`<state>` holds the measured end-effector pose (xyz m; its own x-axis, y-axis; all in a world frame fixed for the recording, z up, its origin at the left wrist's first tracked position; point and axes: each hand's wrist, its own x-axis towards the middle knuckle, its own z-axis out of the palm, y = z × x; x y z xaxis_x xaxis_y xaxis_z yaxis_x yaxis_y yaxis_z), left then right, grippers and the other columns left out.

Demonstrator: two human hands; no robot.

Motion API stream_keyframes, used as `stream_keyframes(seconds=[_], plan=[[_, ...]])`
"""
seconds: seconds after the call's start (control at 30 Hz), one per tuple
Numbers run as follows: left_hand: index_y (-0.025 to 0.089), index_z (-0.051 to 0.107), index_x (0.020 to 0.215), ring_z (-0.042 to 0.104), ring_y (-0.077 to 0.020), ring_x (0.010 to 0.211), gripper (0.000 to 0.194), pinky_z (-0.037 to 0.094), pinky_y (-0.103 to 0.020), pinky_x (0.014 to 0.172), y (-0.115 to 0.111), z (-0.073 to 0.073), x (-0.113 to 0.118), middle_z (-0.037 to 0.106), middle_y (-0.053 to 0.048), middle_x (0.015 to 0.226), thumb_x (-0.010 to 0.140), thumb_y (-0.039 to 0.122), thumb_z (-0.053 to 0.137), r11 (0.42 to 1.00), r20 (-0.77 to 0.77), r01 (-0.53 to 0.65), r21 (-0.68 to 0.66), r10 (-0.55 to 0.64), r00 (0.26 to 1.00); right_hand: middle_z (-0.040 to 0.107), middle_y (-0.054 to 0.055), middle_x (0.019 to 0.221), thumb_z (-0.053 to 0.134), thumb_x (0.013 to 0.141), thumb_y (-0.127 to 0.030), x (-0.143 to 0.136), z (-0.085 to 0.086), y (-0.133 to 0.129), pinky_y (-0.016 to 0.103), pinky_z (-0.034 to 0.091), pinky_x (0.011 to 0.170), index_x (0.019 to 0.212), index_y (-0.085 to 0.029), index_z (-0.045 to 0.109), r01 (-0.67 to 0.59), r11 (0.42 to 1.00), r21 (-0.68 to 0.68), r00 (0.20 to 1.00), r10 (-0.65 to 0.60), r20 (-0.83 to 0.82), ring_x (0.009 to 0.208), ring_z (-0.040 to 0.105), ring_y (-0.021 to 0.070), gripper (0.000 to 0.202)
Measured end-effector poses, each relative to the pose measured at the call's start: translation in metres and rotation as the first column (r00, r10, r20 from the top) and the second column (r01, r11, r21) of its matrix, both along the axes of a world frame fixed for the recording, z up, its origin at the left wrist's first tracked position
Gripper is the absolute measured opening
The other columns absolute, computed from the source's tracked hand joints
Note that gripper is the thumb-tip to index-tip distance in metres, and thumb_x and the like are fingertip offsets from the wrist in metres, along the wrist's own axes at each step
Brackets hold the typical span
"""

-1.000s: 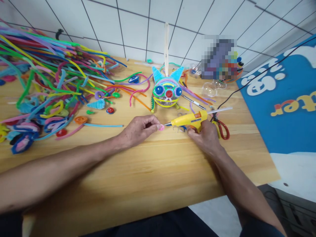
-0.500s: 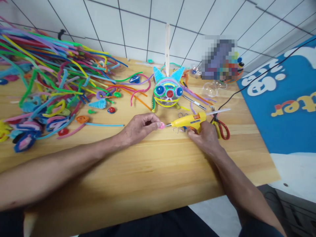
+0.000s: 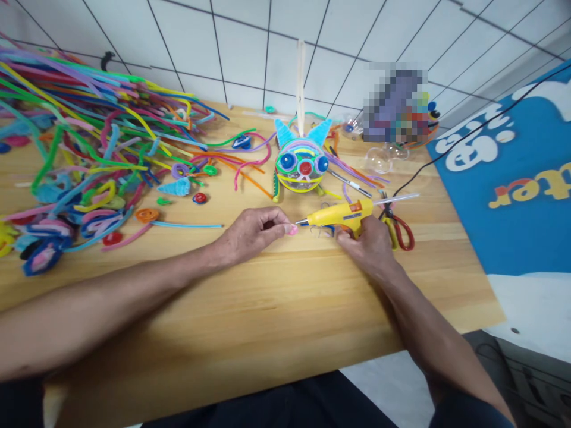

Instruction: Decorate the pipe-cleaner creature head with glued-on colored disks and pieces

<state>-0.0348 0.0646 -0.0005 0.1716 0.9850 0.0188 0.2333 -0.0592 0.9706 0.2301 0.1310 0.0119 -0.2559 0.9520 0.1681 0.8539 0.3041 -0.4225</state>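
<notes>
Between thumb and forefinger, my left hand pinches a small pink piece, seemingly of pipe cleaner. My right hand grips a yellow hot glue gun by its handle; a clear glue stick juts from its back. The gun's metal nozzle points left, right beside the pink piece. Just beyond the gun stands a clear ball decorated as an animal face, with light blue ears, blue eyes, a red nose and a pale loop rising above it.
Many coloured pipe cleaners are heaped at the left. Scissors with red handles lie right of my right hand. Clear plastic half-balls sit at the back right. A black cord runs over a blue board.
The glue gun's nozzle has lifted slightly and drawn a little away from the pink piece. My left hand stays nearly still, and the view shifts a touch.
</notes>
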Motion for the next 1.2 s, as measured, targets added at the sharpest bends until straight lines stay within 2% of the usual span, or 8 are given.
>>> stream_keyframes(seconds=[0.27,0.7,0.87,1.03,1.2], plan=[[0.017,0.074,0.086,0.044,-0.0090,0.059,0.022,0.036,-0.022,0.057,0.000,0.001,-0.001,0.059,0.004,0.065,0.095,0.035,0.067,0.999,-0.072,0.025,0.049,-0.021,0.997,0.078,0.010,0.081,0.060,0.071,-0.031,-0.002,0.006,-0.001,0.033,0.057,0.063,0.091,-0.016,0.073,-0.014,1.000,-0.011,1.000,0.014,0.012,0.073,0.075,0.0295,0.029],[0.016,0.075,0.087,0.048,-0.0094,0.061,0.021,0.038,-0.022,0.059,-0.001,0.000,-0.002,0.063,0.003,0.068,0.095,0.034,0.068,0.998,-0.084,0.026,0.055,-0.021,0.996,0.076,0.009,0.076,0.062,0.073,-0.034,0.002,-0.002,0.000,0.032,0.055,0.059,0.088,-0.016,0.071,0.027,1.000,-0.009,0.999,-0.027,0.033,0.068,0.072,0.0276,0.025],[0.017,0.074,0.088,0.048,-0.0097,0.061,0.022,0.038,-0.022,0.059,0.000,-0.001,-0.003,0.063,0.003,0.069,0.096,0.036,0.067,0.998,-0.080,0.026,0.053,-0.022,0.997,0.078,0.009,0.083,0.062,0.072,-0.031,0.007,-0.007,0.002,0.031,0.055,0.060,0.091,-0.018,0.072,0.015,1.000,0.020,0.999,-0.016,0.032,0.074,0.074,0.0281,0.026],[0.016,0.075,0.089,0.049,-0.0101,0.063,0.023,0.038,-0.022,0.059,0.000,-0.002,-0.003,0.064,0.002,0.071,0.096,0.037,0.067,0.998,-0.069,0.017,0.054,-0.014,0.998,0.077,0.007,0.078,0.062,0.072,-0.034,0.008,-0.007,0.002,0.031,0.055,0.058,0.089,-0.019,0.071,0.013,1.000,0.017,0.999,-0.014,0.029,0.070,0.073,0.0270,0.024],[0.016,0.075,0.089,0.048,-0.0105,0.064,0.027,0.036,-0.022,0.058,0.001,-0.003,-0.004,0.064,0.001,0.071,0.095,0.041,0.067,0.999,-0.050,0.014,0.046,-0.011,0.999,0.079,0.009,0.083,0.062,0.074,-0.033,0.009,-0.008,0.001,0.033,0.057,0.064,0.092,-0.017,0.073,0.008,0.999,0.041,0.999,-0.010,0.031,0.078,0.075,0.0295,0.026]])
